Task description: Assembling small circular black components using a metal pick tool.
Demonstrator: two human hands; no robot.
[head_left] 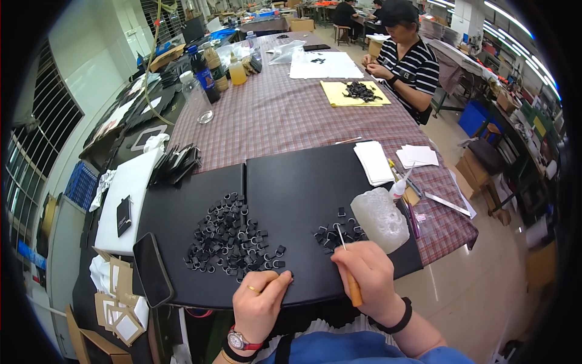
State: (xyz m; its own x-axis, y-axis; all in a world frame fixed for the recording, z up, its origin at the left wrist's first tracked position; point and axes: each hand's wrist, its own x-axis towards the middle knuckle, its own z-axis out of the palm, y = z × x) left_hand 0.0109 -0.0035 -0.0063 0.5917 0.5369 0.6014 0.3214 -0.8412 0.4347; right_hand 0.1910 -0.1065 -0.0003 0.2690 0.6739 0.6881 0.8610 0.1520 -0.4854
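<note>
My right hand is closed around an awl with an orange-brown handle; its thin metal shaft points away from me, over a small heap of black tabs. My left hand is pinched shut at the near edge of the black work mat. Whatever sits between its thumb and finger is too small and dark to make out. Just beyond that hand lies a large heap of black tabs with metal D-rings.
A translucent whitish block stands right of the small heap, near a glue bottle and white cards. A phone lies at the mat's left edge. Across the checked tablecloth, a person handles something small beside black pieces on yellow paper.
</note>
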